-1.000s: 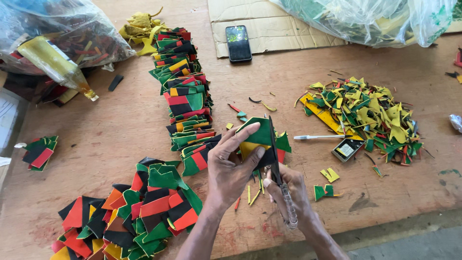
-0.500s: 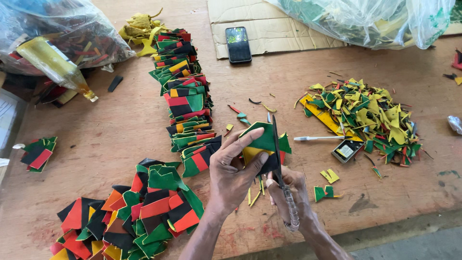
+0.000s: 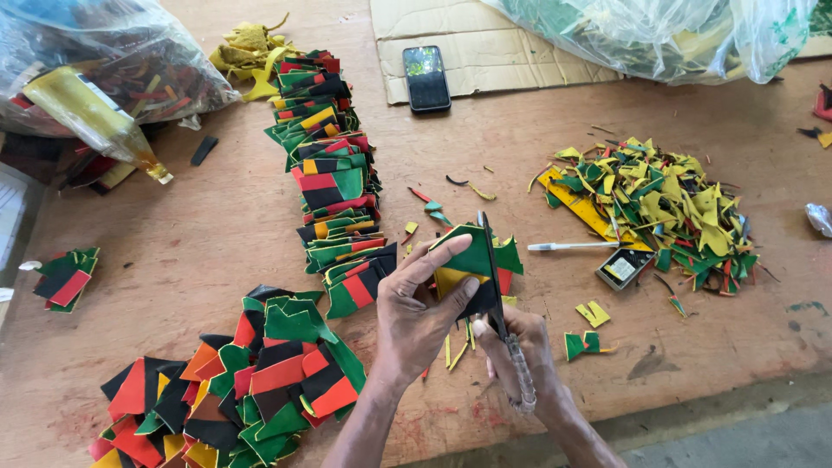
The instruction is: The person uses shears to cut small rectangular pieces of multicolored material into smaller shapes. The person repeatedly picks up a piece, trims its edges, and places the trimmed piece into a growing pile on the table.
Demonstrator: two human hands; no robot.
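The left hand [image 3: 416,321] holds a small stack of green, yellow and black patches [image 3: 472,264] above the tabletop [image 3: 217,234]; its fingers [image 3: 438,258] are closed on the stack, the thumb on top and the other fingers under and behind it. The right hand [image 3: 520,355] is just beside the left, and its fingers are wrapped tight around the handle of scissors [image 3: 498,303]. The dark blades stand upright and lie against the right edge of the stack.

Beyond the left fingers a long row of striped patches [image 3: 325,165] runs away over the tabletop. To the near left of the fingers lies a loose heap of patches [image 3: 243,381] in red, green, black and orange. Well to the right of the right fingers there is a pile of green and yellow offcuts [image 3: 659,199], with a white pen [image 3: 572,246] and a small box [image 3: 622,269] between the pile and the hands. A phone [image 3: 426,78] lies far beyond the fingers, on cardboard [image 3: 494,43].
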